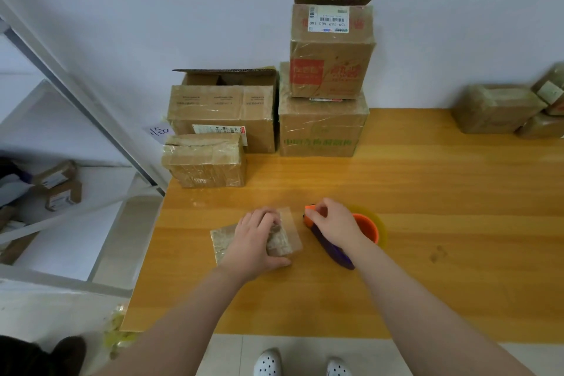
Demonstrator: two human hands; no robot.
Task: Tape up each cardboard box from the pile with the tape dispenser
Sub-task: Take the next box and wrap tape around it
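Clasping a glossy taped box [222,242] is the left hand [259,243]; right hand [333,223] holds the tape dispenser [339,254].

wooden table [427,192], cardboard boxes [320,128] at back, small box [221,241], tape dispenser [339,254]

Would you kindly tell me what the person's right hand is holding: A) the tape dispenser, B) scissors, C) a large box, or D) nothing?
A: the right hand grips the orange and purple tape dispenser, beside the small box that the left hand holds on the table.
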